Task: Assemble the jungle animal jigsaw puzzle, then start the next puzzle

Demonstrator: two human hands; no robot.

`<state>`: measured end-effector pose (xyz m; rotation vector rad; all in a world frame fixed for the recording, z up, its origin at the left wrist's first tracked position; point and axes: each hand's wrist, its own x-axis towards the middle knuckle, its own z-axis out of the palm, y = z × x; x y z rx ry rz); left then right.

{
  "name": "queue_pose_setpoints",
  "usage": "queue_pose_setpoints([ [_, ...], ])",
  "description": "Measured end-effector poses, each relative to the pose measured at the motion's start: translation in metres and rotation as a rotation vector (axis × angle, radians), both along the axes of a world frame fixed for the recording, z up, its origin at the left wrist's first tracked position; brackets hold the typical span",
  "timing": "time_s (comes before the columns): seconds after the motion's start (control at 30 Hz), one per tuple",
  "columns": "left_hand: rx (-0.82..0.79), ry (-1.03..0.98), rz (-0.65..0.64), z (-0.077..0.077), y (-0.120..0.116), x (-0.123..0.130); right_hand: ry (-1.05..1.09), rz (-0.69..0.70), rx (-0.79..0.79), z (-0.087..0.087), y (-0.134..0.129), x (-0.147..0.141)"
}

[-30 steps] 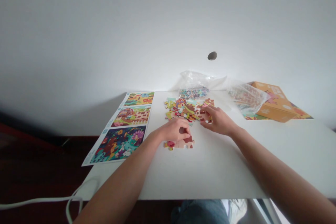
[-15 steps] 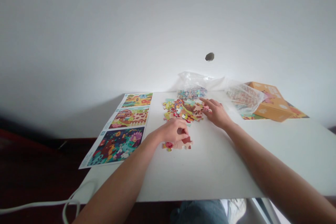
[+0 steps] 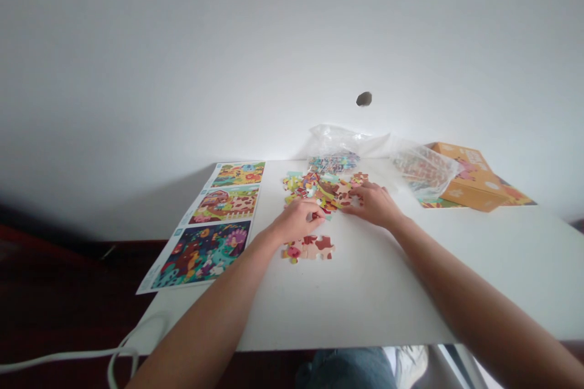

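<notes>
The left hand (image 3: pixel 297 220) and right hand (image 3: pixel 374 205) rest at the near edge of a heap of jigsaw pieces (image 3: pixel 319 189) on the white surface (image 3: pixel 387 298). Their fingers (image 3: pixel 353 197) are slightly curled, but I can't tell whether they pinch a piece. A small joined puzzle section (image 3: pixel 309 248) lies just below the left hand.

Jigsaw pieces (image 3: pixel 314 189) in mixed yellow, red and teal; orange box (image 3: pixel 472 185); white table (image 3: pixel 365 292).
</notes>
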<state>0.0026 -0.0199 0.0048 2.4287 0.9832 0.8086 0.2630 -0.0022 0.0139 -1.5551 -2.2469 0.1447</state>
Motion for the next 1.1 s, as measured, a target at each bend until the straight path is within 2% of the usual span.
queue_pose_setpoints([
  [0.1, 0.021, -0.032, 0.054, -0.001, 0.003, -0.001, -0.059, -0.019, -0.014, -0.003, 0.000, -0.012],
  [0.23, 0.050, -0.039, 0.103, 0.000, 0.004, 0.000, 0.002, 0.010, 0.016, -0.005, 0.002, -0.010],
  [0.4, 0.078, -0.076, 0.161, 0.001, 0.004, 0.000, 0.225, -0.014, 0.055, -0.008, 0.006, -0.005],
  [0.6, 0.078, -0.115, 0.189, 0.000, 0.006, 0.000, 0.410, -0.165, 0.036, -0.005, 0.003, -0.004],
  [0.73, 0.056, -0.157, 0.207, -0.001, 0.006, 0.000, 0.623, -0.211, 0.000, -0.002, 0.001, -0.001],
  [0.83, -0.002, -0.195, 0.227, 0.001, 0.003, 0.003, 0.750, -0.122, -0.039, -0.001, 0.000, -0.002],
  [1.0, -0.166, -0.297, 0.190, 0.005, -0.003, 0.013, 0.771, 0.179, -0.174, -0.002, -0.010, -0.019],
  [1.1, -0.266, -0.304, 0.127, 0.005, -0.005, 0.018, 0.749, 0.205, -0.199, 0.000, -0.019, -0.030],
])
